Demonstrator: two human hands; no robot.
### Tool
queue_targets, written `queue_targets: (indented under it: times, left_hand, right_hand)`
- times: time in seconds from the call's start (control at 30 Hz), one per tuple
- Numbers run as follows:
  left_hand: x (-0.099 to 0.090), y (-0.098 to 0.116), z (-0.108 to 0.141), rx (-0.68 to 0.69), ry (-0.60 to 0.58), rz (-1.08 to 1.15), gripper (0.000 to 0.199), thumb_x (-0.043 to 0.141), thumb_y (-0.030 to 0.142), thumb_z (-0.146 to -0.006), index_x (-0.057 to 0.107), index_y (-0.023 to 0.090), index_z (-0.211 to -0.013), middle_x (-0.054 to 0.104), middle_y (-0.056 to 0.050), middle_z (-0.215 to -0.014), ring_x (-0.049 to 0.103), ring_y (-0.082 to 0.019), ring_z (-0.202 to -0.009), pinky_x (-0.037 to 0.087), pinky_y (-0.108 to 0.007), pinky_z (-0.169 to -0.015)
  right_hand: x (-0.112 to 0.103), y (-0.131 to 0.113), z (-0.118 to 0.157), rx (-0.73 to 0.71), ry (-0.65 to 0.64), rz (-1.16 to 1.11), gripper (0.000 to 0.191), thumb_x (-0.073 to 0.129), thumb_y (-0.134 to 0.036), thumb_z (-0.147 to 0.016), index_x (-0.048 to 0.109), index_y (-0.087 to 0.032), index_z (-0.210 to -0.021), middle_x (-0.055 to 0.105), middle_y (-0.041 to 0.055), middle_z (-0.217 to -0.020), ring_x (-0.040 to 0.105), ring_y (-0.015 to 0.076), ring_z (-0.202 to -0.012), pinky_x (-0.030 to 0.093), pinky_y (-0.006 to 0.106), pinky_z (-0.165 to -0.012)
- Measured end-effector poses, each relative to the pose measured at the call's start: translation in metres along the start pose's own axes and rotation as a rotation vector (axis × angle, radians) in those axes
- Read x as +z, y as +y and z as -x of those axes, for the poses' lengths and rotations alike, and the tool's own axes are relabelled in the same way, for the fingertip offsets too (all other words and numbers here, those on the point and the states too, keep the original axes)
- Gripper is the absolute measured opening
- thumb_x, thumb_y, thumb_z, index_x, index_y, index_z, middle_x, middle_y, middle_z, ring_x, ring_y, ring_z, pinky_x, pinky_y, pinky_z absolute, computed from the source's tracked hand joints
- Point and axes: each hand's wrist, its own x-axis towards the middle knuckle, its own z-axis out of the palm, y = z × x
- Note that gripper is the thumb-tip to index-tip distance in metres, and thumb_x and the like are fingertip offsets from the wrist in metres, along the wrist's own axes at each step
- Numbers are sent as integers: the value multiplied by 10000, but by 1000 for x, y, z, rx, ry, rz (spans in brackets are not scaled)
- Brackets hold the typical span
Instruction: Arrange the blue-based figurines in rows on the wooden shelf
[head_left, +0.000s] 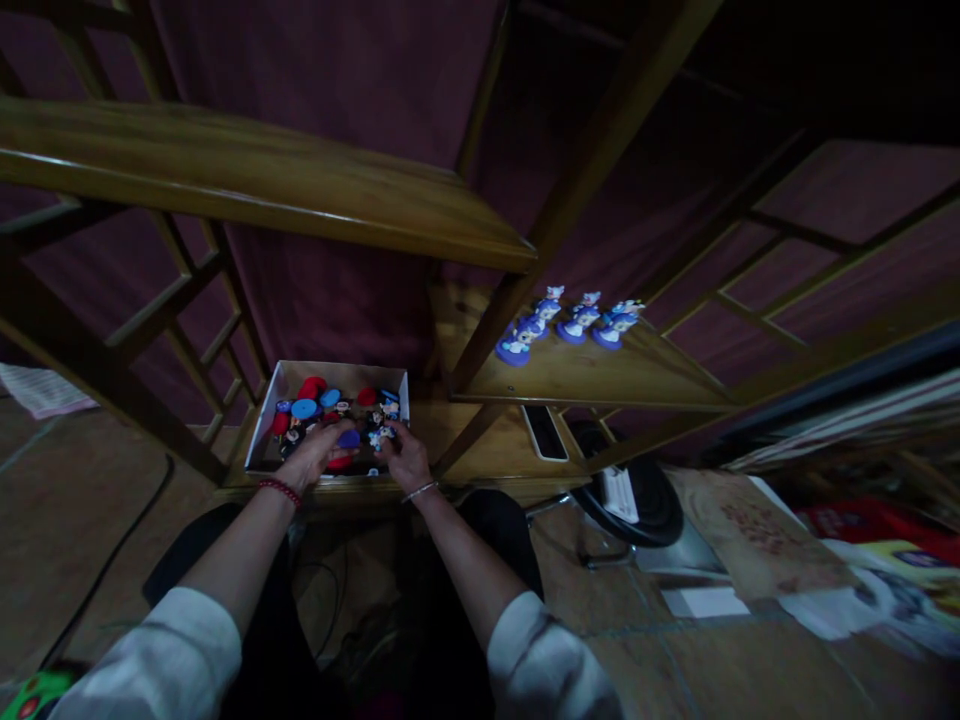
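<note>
Both my hands are over a shallow cardboard box (268,425) on the low wooden shelf. My left hand (319,450) is closed on a round purple base (349,439). My right hand (406,458) pinches a small white-and-blue figurine (381,438) close beside it, and the two pieces look apart. Around my hands in the box lie red pieces (313,387), blue discs (304,408) and several small dark figures (291,438). Dim light and my fingers hide part of what I hold.
Several purple-based figurines (577,322) stand on the raised shelf (600,375) at right. A phone (545,433) lies on the lower shelf. Wooden posts and an upper board (262,185) frame the space. A round black stool (645,505) stands to the right; a cable (112,570) runs along the floor.
</note>
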Motion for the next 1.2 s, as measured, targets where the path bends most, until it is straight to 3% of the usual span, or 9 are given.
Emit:
queue_targets:
  times: [0.2,0.4,0.6,0.77,0.97,1.2]
  left_hand:
    - [-4,-6,6,13,-97,-5,143,633,219,-705,562,135,-796,638,-80,-926,610,-161,-846,549,-305,-713]
    - [-11,-10,4,14,-169,-62,332,788,228,-473,601,107,-720,648,-51,-742,610,-159,-744,490,-285,-760]
    - [-13,-15,-2,100,-150,-255,436,788,291,-417,623,112,-778,640,-35,-737,580,-153,-720,446,-287,-717]
    - [-11,-15,1,99,-182,-254,577,768,257,-431,604,115,-966,636,-34,-775,572,-158,-720,433,-297,-708]
    - [-8,-8,9,172,-152,-428,453,699,197,-504,613,130,-943,636,-21,-789,567,-188,-807,431,-285,-742]
    - [-6,-10,7,157,-295,-327,525,692,206,-523,562,125,-1025,633,-33,-865,578,-182,-849,440,-287,-781]
  right_hand:
    - [-1,-4,1,14,5,66,294,483,-239,-753,552,-223,-1038,623,-17,-798,640,125,-604,538,236,-566]
    - [1,-7,0,35,20,49,279,489,-229,-745,557,-235,-1015,614,-30,-775,628,118,-610,540,235,-578]
    - [3,3,-10,91,17,-95,299,521,-241,-700,553,-249,-997,599,-33,-818,611,120,-667,545,251,-605]
    - [4,5,-15,99,7,-184,308,544,-260,-651,555,-230,-957,574,-26,-836,582,122,-715,547,260,-630]
    - [3,6,-16,70,-32,-174,331,557,-282,-631,559,-238,-959,556,-35,-822,562,118,-718,536,264,-642]
    - [4,8,-16,4,-45,-152,324,558,-284,-636,568,-247,-957,567,-37,-827,556,114,-719,512,256,-664]
